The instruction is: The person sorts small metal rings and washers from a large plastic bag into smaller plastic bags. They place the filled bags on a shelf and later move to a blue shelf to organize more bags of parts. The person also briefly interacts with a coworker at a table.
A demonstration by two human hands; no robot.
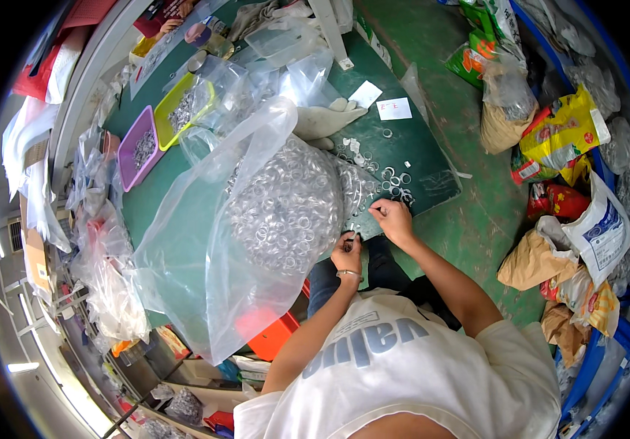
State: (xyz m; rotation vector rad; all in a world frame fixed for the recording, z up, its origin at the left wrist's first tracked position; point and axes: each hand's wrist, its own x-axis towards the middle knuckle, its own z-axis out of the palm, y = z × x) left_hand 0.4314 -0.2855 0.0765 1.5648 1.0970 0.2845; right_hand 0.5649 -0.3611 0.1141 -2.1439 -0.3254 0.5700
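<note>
A large clear plastic bag [285,208] full of shiny rings lies on the green table, its loose film spread toward the left. My left hand [346,256] is closed at the table's near edge, just right of the bag; a small dark thing shows at its fingertips, too small to name. My right hand [394,221] pinches over the tabletop, and what its fingers hold, if anything, is hidden. Between the bag and my right hand lie small flat metal pieces [357,192]. Several loose rings [397,181] are scattered beyond that hand.
A white glove [322,123] and paper slips [394,109] lie beyond the bag. Purple [129,162] and yellow [162,117] trays hold small metal parts at the left. An orange bin [274,336] stands below the table. Sacks [560,139] line the right. Another person's hand [170,26] shows at the far end.
</note>
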